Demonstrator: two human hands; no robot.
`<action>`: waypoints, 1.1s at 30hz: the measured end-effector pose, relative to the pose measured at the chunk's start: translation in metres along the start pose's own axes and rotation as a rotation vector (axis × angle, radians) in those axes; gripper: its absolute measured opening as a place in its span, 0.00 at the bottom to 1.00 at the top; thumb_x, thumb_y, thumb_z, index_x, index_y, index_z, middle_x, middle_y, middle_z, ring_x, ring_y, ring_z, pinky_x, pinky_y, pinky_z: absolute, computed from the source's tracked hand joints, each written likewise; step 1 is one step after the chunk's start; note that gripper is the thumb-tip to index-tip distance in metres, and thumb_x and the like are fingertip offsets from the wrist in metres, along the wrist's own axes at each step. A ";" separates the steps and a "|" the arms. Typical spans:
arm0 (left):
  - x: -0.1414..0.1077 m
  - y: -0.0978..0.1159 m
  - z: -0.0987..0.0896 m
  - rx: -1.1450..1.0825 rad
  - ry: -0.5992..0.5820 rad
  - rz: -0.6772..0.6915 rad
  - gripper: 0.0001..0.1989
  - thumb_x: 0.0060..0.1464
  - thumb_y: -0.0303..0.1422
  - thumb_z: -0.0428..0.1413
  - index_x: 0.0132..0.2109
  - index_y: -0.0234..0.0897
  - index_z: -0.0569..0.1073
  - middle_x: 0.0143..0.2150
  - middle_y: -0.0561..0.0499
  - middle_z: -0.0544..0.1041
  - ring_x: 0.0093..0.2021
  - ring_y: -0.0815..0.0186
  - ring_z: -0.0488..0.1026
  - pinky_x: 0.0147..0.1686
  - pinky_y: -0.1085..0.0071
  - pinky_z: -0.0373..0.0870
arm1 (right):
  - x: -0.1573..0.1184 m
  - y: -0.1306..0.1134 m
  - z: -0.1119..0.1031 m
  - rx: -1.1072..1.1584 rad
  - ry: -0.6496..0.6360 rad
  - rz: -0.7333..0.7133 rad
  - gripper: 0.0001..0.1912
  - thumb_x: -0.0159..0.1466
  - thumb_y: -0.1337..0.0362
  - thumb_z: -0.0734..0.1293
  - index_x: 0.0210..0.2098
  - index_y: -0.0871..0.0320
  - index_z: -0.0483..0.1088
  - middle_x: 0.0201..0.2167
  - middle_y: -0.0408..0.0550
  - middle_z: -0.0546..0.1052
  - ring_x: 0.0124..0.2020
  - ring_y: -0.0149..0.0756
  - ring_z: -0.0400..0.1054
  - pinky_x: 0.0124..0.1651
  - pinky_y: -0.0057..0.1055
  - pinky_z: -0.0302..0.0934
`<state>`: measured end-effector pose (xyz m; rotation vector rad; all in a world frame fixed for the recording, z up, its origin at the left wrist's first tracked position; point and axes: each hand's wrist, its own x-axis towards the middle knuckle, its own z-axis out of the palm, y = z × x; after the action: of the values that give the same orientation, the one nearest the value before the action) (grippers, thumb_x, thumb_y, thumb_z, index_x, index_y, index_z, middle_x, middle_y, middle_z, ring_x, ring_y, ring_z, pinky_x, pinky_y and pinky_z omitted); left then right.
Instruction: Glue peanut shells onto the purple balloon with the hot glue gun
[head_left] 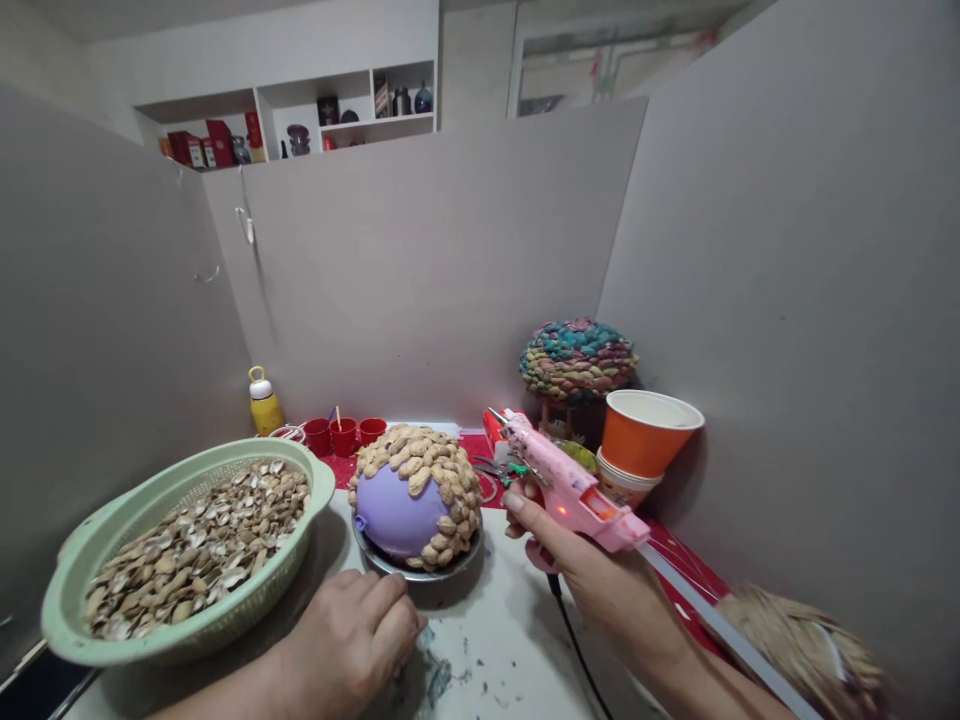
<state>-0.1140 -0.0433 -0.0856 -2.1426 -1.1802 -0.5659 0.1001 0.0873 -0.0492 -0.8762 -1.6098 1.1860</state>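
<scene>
A pink hot glue gun (574, 492) is gripped in my right hand (544, 525), its metal nozzle pointing up and left and a small orange light glowing on its side. A long pale glue stick (720, 625) runs out of its back over my forearm. My left hand (364, 625) rests low, fingers curled together; what they hold, if anything, is hidden. Just beyond it, a purple balloon (401, 510) sits in a shallow metal bowl (442, 572). Peanut shells (420, 455) cover its top and right side, leaving the purple front bare.
A green colander (307, 530) of peanut shell halves stands left. Behind are red cups (343, 437), a yellow bottle (265, 402) and scissors (495, 470). Orange paper cups (645, 435) and a colourful shell-covered dome (577, 360) stand right. Grey partitions (420, 270) enclose the table; a black cord (574, 630) trails down.
</scene>
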 end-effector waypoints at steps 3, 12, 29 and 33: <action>0.000 -0.002 0.005 0.055 -0.091 -0.013 0.08 0.60 0.23 0.45 0.40 0.33 0.69 0.30 0.48 0.76 0.26 0.63 0.71 0.24 0.67 0.62 | -0.004 -0.003 0.001 0.039 -0.003 0.011 0.20 0.62 0.45 0.67 0.33 0.56 0.70 0.30 0.44 0.71 0.29 0.33 0.62 0.29 0.28 0.57; 0.002 -0.008 0.010 0.127 -0.128 -0.001 0.10 0.61 0.22 0.43 0.39 0.34 0.68 0.30 0.48 0.75 0.26 0.63 0.71 0.24 0.67 0.65 | -0.014 -0.004 0.003 0.026 -0.045 0.074 0.21 0.61 0.44 0.68 0.36 0.57 0.71 0.31 0.46 0.72 0.31 0.36 0.64 0.29 0.28 0.59; 0.000 -0.002 -0.004 -0.362 -0.043 -0.314 0.06 0.59 0.29 0.51 0.33 0.35 0.69 0.24 0.52 0.71 0.24 0.69 0.65 0.24 0.73 0.60 | -0.021 -0.006 0.006 0.003 -0.017 0.146 0.19 0.55 0.47 0.73 0.32 0.56 0.75 0.31 0.48 0.77 0.31 0.40 0.71 0.28 0.28 0.68; 0.024 0.015 -0.020 -1.137 -0.101 -0.981 0.07 0.54 0.34 0.58 0.35 0.34 0.71 0.23 0.57 0.66 0.24 0.73 0.61 0.26 0.75 0.59 | -0.034 -0.021 0.013 -0.045 -0.074 -0.034 0.15 0.54 0.53 0.74 0.36 0.55 0.77 0.35 0.49 0.79 0.36 0.45 0.74 0.36 0.33 0.71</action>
<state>-0.0907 -0.0492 -0.0613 -2.2313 -2.3413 -1.9341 0.0986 0.0464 -0.0388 -0.8395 -1.7102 1.1745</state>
